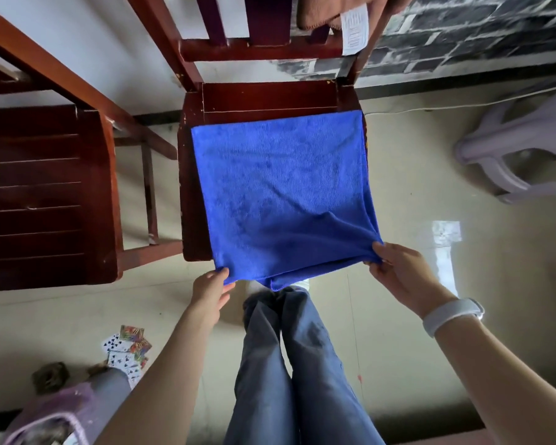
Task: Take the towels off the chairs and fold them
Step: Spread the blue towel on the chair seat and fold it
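Left chair (42, 194): a dark red wooden seat with slats is sitting at the left edge, just beside the middle chair, with nothing lying on it.
Playing cards (127, 351): a small scatter is lying on the pale floor tiles (408, 309) at lower left, near a purple basket (45, 419) in the bottom corner.
Left hand (211, 292): it is reaching up from below and pinching the near left corner of the blue towel, thumb on top, fingers curling underneath.
Blue towel (276, 194): it is lying spread over the seat of the middle chair, its far edge straight across the seat and its near edge hanging off the front, lifted a little between both hands. Creases are running toward the right corner.
Middle chair (264, 97): the same red wood, and its bare seat is showing behind the towel and along the left side.
Jeans (302, 364): the person's legs are standing right below the towel's drooping near edge.
Brown towel (328, 11): it is hanging over the top right of the chair back, a white care label (354, 30) dangling from it.
Right hand (402, 274): it is gripping the near right corner, the cloth bunching between thumb and fingers; a white band (451, 316) is sitting on the wrist.
Plastic stool (523, 146): pale lilac, standing on the floor at far right, well apart from the chair, by the dark brick-pattern wall (463, 30).
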`<state>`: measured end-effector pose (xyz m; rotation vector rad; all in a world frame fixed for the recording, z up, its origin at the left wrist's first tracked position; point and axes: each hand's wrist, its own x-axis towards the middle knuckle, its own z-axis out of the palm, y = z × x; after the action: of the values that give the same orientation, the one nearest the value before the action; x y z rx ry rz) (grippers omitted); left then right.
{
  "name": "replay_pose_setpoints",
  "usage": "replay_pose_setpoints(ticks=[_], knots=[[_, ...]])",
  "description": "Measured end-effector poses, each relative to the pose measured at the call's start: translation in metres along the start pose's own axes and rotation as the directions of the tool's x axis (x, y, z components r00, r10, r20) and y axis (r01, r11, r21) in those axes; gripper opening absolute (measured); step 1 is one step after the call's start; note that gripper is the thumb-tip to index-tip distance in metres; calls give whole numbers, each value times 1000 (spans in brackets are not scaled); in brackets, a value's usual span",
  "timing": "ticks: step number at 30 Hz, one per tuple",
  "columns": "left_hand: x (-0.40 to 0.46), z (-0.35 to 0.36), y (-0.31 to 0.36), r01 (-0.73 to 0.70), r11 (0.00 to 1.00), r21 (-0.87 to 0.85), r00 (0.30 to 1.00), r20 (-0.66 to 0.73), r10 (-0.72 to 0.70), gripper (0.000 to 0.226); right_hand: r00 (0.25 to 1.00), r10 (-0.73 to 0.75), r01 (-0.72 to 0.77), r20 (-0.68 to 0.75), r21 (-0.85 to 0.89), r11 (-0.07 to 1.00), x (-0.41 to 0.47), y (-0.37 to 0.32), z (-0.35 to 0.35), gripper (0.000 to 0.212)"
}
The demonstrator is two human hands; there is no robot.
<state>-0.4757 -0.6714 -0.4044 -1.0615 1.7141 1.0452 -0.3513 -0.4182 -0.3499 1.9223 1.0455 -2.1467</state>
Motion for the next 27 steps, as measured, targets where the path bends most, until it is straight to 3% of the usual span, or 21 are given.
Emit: replay_pose_setpoints(ticks=[4, 8, 10, 12, 14, 16, 18, 21, 23, 27], knots=[[12, 16, -13, 85, 984, -159, 991, 111, -68, 25, 1000, -28, 27, 7, 58, 998, 4, -3, 5, 20], [17, 34, -14, 58, 956, -288, 981, 192, -2, 25, 999, -41, 41, 4, 48, 998, 12, 1, 7, 20], [21, 39, -12, -107, 982, -157, 992, 43, 115, 11, 999, -38, 39, -5, 17, 999, 14, 4, 7, 19], [31, 39, -13, -251, 967, 52, 963, -86, 255, 14, 999, -38, 38, -25, -9, 999, 17, 7, 5, 19], [33, 35, -12, -252, 961, 116, 958, -112, 265, 15, 999, -42, 41, -35, -12, 999, 19, 8, 3, 19], [32, 31, -8, -220, 972, 82, 969, -98, 227, 10, 998, -43, 43, -42, -15, 999, 19, 8, 2, 19], [29, 29, -4, -178, 984, -7, 982, -59, 177, 20, 998, -41, 41, -51, -10, 999, 18, 7, 1, 19], [12, 25, 18, -156, 977, -143, 984, 66, 167, 22, 998, -55, 55, -6, 37, 998, 12, -1, 3, 18], [0, 19, 44, -221, 973, -72, 965, 131, 229, 25, 994, -88, 84, 63, 59, 995, 4, -13, 9, 20], [-27, 3, 110, -348, 903, 251, 936, 144, 321, 24, 984, -155, 154, 89, 14, 988, -7, -45, 29, 24]])
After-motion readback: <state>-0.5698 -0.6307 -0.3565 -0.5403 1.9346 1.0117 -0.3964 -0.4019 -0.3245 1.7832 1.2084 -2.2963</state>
